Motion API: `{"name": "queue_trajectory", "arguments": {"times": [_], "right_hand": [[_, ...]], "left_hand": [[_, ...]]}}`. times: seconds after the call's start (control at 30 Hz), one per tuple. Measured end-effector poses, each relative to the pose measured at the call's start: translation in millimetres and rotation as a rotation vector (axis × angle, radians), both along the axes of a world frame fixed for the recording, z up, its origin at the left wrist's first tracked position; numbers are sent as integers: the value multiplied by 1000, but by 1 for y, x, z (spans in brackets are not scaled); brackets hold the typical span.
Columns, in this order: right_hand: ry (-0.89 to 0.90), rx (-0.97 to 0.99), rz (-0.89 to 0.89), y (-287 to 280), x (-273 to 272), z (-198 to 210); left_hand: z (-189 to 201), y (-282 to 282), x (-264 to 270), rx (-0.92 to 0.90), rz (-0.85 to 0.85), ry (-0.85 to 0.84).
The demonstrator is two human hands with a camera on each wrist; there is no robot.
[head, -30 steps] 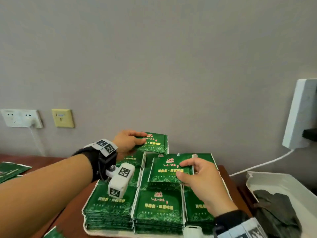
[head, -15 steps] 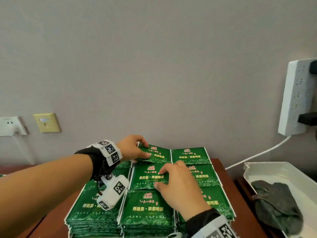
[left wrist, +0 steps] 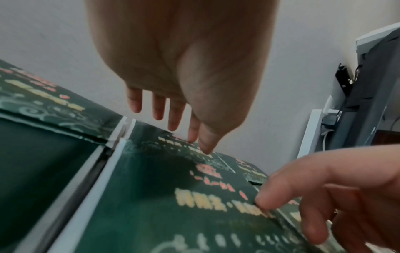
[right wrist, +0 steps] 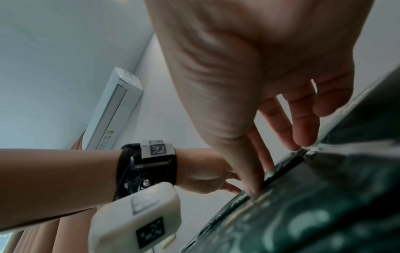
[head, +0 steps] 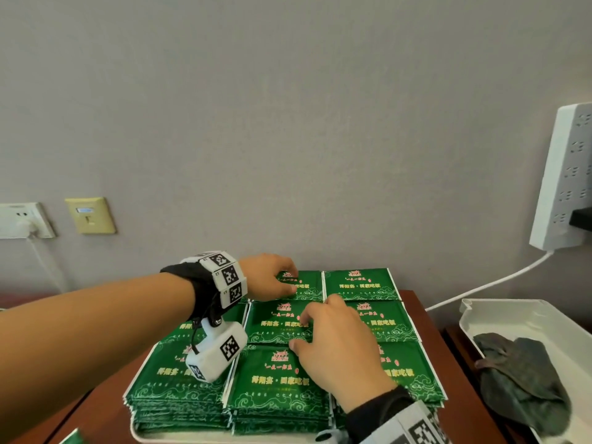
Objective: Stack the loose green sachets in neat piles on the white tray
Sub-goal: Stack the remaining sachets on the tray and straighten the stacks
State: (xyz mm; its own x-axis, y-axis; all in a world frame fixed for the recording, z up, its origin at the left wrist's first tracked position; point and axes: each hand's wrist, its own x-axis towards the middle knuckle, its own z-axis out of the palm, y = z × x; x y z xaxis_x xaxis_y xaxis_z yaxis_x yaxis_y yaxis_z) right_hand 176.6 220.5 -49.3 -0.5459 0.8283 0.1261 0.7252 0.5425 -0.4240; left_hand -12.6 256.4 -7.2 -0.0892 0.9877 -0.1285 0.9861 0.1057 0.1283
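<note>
- right hand (head: 336,350): fingers loosely spread, tips pressing the middle shiny green foil sachet (head: 278,322) under them
- left hand (head: 269,277): fingertips resting on the far sachet (head: 304,285), fingers relaxed
- all piled on the white plastic tray (head: 144,435)

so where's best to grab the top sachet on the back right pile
Probably by its right edge, coming in from the right. The top sachet lies flat and flush on its pile, with neighbours tight on the left and front and the wall close behind, so only that edge is free to get a thumb under and pinch.
</note>
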Motion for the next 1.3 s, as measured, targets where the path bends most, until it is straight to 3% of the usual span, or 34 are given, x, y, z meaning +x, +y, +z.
{"name": "queue_trajectory", "arguments": {"times": [0.17, 0.3, 0.53, 0.77, 0.93, 1.07, 1.3], "right_hand": [[23, 1, 13, 1, 0, -1], [88, 10, 30, -1, 2, 8], [149, -79, 206, -44, 16, 53], [-154, -278, 446, -131, 42, 41], [-419, -263, 542, -167, 46, 10], [-328, -248, 495, -160, 36, -17], [-326, -320, 378, -150, 37, -33]], "left_hand": [[-4, -3, 0, 3, 6, -42], [8, -21, -4, 135, -6, -130], [31, -121, 11, 370, -33, -351], [2, -258, 11, -29, -48, -228], [-39, -296, 23, -204, -58, -135], [-64, -297, 18, -274, -33, -158], [-86, -287, 8, -129, 76, -343]]}}
